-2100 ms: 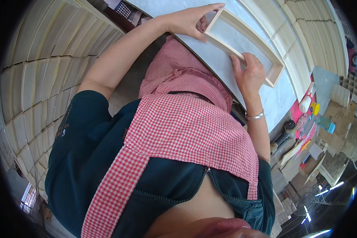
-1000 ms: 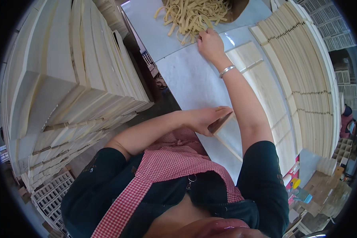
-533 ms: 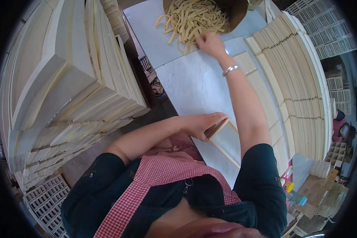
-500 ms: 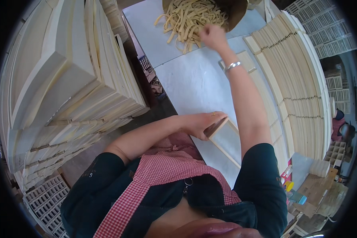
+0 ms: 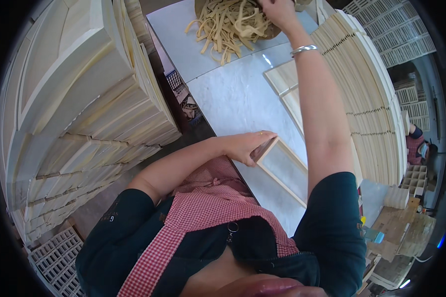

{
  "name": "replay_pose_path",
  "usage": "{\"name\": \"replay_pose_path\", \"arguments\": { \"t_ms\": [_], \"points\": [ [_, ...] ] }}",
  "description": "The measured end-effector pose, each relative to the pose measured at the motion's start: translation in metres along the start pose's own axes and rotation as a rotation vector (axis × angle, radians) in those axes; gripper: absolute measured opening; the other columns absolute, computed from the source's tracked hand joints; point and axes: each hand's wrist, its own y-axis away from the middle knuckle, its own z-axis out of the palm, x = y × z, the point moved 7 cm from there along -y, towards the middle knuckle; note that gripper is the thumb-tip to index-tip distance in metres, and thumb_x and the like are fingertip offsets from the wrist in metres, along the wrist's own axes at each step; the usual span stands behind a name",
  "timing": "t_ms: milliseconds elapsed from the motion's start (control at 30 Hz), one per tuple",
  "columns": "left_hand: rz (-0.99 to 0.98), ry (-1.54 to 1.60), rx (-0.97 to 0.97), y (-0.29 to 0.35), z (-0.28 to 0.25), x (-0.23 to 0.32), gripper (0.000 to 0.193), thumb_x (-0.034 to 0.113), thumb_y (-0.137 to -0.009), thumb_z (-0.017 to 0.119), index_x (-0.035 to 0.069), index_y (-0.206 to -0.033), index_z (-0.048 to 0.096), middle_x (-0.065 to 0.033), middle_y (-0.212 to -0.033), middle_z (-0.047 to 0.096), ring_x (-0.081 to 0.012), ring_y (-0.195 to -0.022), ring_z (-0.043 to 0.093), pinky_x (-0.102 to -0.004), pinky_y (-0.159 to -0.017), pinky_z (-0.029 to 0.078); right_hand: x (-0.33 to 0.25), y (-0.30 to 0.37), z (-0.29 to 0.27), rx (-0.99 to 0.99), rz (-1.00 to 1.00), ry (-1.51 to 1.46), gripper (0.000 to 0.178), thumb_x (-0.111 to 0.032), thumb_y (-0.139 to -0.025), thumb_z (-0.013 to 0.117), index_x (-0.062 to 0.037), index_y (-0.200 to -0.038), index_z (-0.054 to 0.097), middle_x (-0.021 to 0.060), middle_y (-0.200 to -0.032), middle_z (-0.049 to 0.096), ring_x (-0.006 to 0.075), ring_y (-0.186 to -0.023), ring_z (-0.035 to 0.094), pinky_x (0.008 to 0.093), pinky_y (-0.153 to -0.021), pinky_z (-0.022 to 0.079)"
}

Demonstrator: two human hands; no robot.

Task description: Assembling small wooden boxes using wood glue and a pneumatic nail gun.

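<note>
My left hand [image 5: 250,147] grips the near-left end of a narrow rectangular wooden frame [image 5: 281,185], its fingers wrapped round the end piece. The frame lies over the pale tabletop [image 5: 228,96] and its far part runs behind my right arm. At the table's far end, my right hand [image 5: 281,14] has its fingers bent in at the right side of a loose pile of flat tan strips [image 5: 225,32]. The picture's upper edge cuts the hand off, and what its fingertips hold cannot be made out. A brown container [image 5: 273,33] shows partly beneath the strips.
High stacks of pale wooden pieces [image 5: 96,91] rise on the left. Rows of thin wooden pieces [image 5: 376,99] line the table's right side, with a flat wooden panel [image 5: 285,79] beside them. A slotted crate [image 5: 59,260] stands lower left. Another person [image 5: 416,148] is at far right.
My right hand has moved farther away and to the right, from the pile's near edge to its right side. My left hand still holds the wooden frame; the view has shifted slightly.
</note>
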Motion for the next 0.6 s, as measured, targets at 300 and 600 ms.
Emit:
{"name": "replay_pose_path", "arguments": {
  "t_ms": [300,600],
  "points": [
    [-0.005,0.002,-0.004,-0.001,-0.003,0.003,0.107,0.007,-0.065,0.085,-0.004,-0.154,0.026,-0.0228,-0.152,0.040,-0.0366,-0.120,0.055,-0.0363,-0.103,0.048,-0.006,0.022,-0.013,-0.120,-0.031,-0.119,0.029,-0.026,-0.092,0.062,0.0019,-0.089,0.068,0.0140,-0.077,0.070,0.0289,-0.069,0.062,0.0375,-0.068,0.051],
    [-0.089,0.081,-0.051,0.001,-0.007,0.017,0.104,-0.002,-0.070,0.080,-0.001,-0.157,0.023,-0.0195,-0.134,0.055,-0.0253,-0.090,0.059,-0.0332,-0.084,0.054,0.126,0.146,-0.047,-0.329,0.162,-0.170,0.031,-0.028,-0.091,0.064,0.0025,-0.096,0.069,0.0145,-0.078,0.069,0.0281,-0.070,0.061,0.0382,-0.068,0.050]
  ]
}}
